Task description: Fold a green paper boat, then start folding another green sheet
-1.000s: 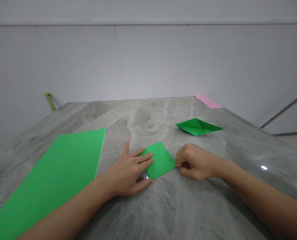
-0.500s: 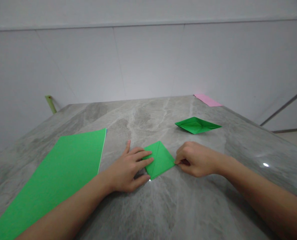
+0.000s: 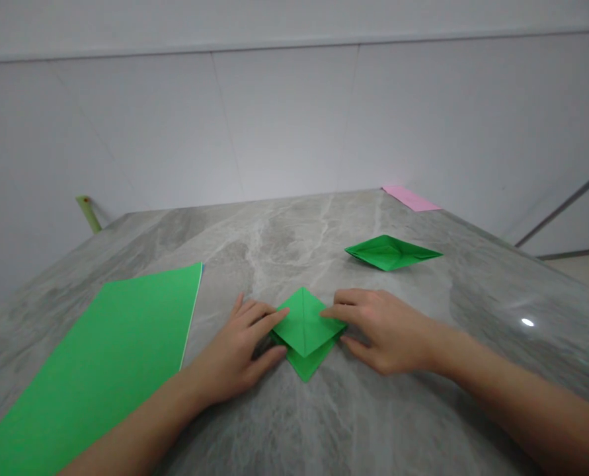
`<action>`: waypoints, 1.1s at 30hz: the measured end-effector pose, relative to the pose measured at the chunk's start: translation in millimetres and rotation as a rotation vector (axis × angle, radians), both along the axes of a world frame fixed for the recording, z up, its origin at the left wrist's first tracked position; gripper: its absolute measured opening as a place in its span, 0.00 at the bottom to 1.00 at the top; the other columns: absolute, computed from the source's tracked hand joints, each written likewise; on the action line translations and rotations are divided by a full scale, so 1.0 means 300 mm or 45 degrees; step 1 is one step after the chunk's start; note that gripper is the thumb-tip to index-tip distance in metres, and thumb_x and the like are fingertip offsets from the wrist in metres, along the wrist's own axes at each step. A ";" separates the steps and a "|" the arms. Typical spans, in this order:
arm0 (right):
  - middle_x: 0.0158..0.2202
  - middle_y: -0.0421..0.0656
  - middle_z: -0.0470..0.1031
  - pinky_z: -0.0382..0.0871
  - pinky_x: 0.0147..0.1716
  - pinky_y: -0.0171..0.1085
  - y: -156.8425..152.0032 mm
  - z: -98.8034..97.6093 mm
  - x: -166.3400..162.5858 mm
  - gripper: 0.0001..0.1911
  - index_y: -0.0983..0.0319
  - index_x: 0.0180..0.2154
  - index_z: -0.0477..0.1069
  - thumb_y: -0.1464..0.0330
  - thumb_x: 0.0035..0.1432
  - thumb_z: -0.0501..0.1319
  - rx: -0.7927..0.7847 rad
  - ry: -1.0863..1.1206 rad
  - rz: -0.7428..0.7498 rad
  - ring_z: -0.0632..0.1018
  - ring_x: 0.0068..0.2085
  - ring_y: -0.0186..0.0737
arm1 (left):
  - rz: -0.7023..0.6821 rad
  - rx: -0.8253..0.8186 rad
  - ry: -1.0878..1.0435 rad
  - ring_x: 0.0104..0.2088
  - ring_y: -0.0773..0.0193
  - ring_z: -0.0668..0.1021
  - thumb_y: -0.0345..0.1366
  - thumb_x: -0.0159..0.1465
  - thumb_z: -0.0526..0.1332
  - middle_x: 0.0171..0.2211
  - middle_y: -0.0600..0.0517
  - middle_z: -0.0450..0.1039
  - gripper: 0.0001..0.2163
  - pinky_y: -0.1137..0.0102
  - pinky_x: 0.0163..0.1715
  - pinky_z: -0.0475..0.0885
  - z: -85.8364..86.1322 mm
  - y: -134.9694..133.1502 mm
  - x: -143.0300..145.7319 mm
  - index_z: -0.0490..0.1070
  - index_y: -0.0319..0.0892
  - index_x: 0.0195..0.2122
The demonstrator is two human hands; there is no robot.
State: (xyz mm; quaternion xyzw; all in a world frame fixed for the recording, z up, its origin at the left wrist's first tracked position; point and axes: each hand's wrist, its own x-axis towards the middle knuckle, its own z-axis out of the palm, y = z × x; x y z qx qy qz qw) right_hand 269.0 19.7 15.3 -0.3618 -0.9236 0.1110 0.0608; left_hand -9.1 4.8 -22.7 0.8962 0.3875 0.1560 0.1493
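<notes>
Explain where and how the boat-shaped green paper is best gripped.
Probably pinch the boat-shaped green paper by its right tip, coming from the right: that narrow end juts out and seems lifted off the table, while the middle looks spread and might crush. The right hand is nearer.

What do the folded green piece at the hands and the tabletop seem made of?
Folded green piece: probably thin matte paper, judging by its crisp creases and layered flaps. Tabletop: polished stone or a stone-look surface, grey with pale veins and bright reflections.

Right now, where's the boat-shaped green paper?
In the head view, the boat-shaped green paper lies right of centre on the table, beyond the right hand and nearer than the pink paper.
</notes>
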 end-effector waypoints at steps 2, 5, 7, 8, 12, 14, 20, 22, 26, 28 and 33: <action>0.35 0.45 0.72 0.62 0.34 0.38 0.004 -0.010 -0.003 0.09 0.61 0.41 0.74 0.67 0.59 0.58 0.004 0.026 -0.019 0.74 0.36 0.42 | 0.023 0.013 -0.039 0.51 0.56 0.73 0.36 0.69 0.56 0.49 0.47 0.72 0.16 0.43 0.65 0.45 -0.008 0.003 -0.001 0.65 0.46 0.58; 0.33 0.44 0.72 0.62 0.34 0.37 0.016 -0.033 -0.007 0.09 0.62 0.37 0.74 0.68 0.63 0.55 0.012 0.047 -0.043 0.74 0.35 0.40 | 0.063 0.036 -0.122 0.45 0.60 0.76 0.33 0.70 0.53 0.42 0.50 0.74 0.13 0.44 0.63 0.50 -0.021 0.005 -0.005 0.68 0.45 0.54; 0.31 0.43 0.71 0.62 0.33 0.36 0.022 -0.049 -0.012 0.10 0.62 0.33 0.73 0.70 0.64 0.54 0.009 0.066 -0.041 0.73 0.33 0.38 | 0.094 0.041 -0.168 0.42 0.61 0.76 0.32 0.70 0.54 0.38 0.52 0.75 0.13 0.46 0.61 0.54 -0.027 0.008 -0.008 0.69 0.45 0.54; 0.31 0.43 0.71 0.62 0.33 0.35 0.023 -0.056 -0.015 0.11 0.63 0.32 0.73 0.71 0.64 0.54 0.007 0.090 -0.043 0.73 0.33 0.37 | 0.111 0.044 -0.185 0.41 0.61 0.76 0.32 0.69 0.54 0.37 0.53 0.75 0.13 0.47 0.60 0.56 -0.028 0.010 -0.009 0.69 0.46 0.54; 0.31 0.43 0.72 0.62 0.33 0.35 0.020 -0.092 -0.041 0.09 0.64 0.32 0.73 0.72 0.62 0.56 0.017 0.253 -0.069 0.73 0.33 0.37 | 0.187 0.036 -0.229 0.40 0.59 0.74 0.33 0.68 0.56 0.36 0.52 0.76 0.13 0.54 0.52 0.65 -0.023 0.020 -0.010 0.70 0.44 0.53; 0.29 0.43 0.72 0.63 0.34 0.35 0.020 -0.113 -0.061 0.07 0.65 0.31 0.73 0.73 0.60 0.57 0.019 0.347 -0.108 0.73 0.33 0.37 | 0.205 0.037 -0.240 0.40 0.59 0.74 0.34 0.68 0.57 0.35 0.51 0.76 0.12 0.58 0.47 0.67 -0.015 0.023 -0.007 0.71 0.43 0.51; 0.30 0.42 0.71 0.62 0.33 0.34 0.038 -0.151 -0.107 0.06 0.64 0.32 0.74 0.74 0.57 0.58 -0.008 0.479 -0.184 0.72 0.32 0.36 | 0.171 0.052 -0.198 0.34 0.61 0.72 0.35 0.68 0.57 0.28 0.53 0.72 0.10 0.63 0.42 0.65 0.003 0.022 -0.002 0.73 0.40 0.30; 0.30 0.42 0.71 0.62 0.32 0.34 0.047 -0.153 -0.111 0.06 0.64 0.33 0.75 0.75 0.56 0.58 -0.019 0.511 -0.176 0.73 0.32 0.36 | 0.166 0.063 -0.208 0.33 0.62 0.71 0.35 0.68 0.57 0.26 0.54 0.70 0.12 0.63 0.41 0.65 0.002 0.026 -0.006 0.71 0.40 0.27; 0.29 0.41 0.71 0.61 0.30 0.32 0.056 -0.154 -0.109 0.06 0.64 0.31 0.75 0.76 0.55 0.58 -0.024 0.555 -0.157 0.72 0.30 0.34 | 0.169 0.083 -0.298 0.33 0.63 0.72 0.34 0.68 0.58 0.27 0.53 0.71 0.11 0.65 0.40 0.65 -0.004 0.037 -0.010 0.72 0.41 0.28; 0.28 0.40 0.71 0.61 0.30 0.32 0.056 -0.155 -0.108 0.06 0.64 0.30 0.74 0.76 0.54 0.58 -0.017 0.558 -0.152 0.72 0.30 0.34 | 0.158 0.089 -0.345 0.34 0.62 0.73 0.34 0.67 0.58 0.29 0.53 0.72 0.08 0.65 0.40 0.66 -0.008 0.038 -0.007 0.74 0.41 0.32; 0.29 0.41 0.72 0.62 0.32 0.33 0.046 -0.152 -0.112 0.06 0.65 0.31 0.74 0.76 0.53 0.58 0.004 0.552 -0.178 0.72 0.31 0.35 | 0.126 0.118 -0.438 0.34 0.62 0.74 0.33 0.67 0.58 0.30 0.51 0.73 0.07 0.64 0.40 0.67 -0.022 0.033 0.003 0.74 0.41 0.33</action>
